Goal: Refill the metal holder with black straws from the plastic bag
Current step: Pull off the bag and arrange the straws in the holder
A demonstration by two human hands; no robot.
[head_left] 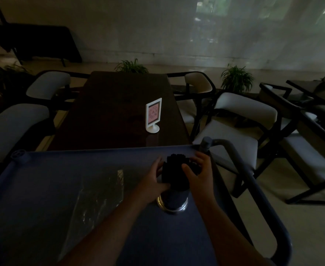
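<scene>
Low in the frame's centre, both hands closed around the bundle of black straws (177,169), left hand (154,181) and right hand (198,171) flanking it, long axis upright in the metal holder (172,203) directly below, the plastic bag (100,194) lying flat at left.

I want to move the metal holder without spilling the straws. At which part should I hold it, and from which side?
Probably grip the metal holder around its round body, just above the flared shiny base, coming from the side near you. It stands upright on the cart tray, and the black straws fill its top, where the left hand and right hand already are.
</scene>
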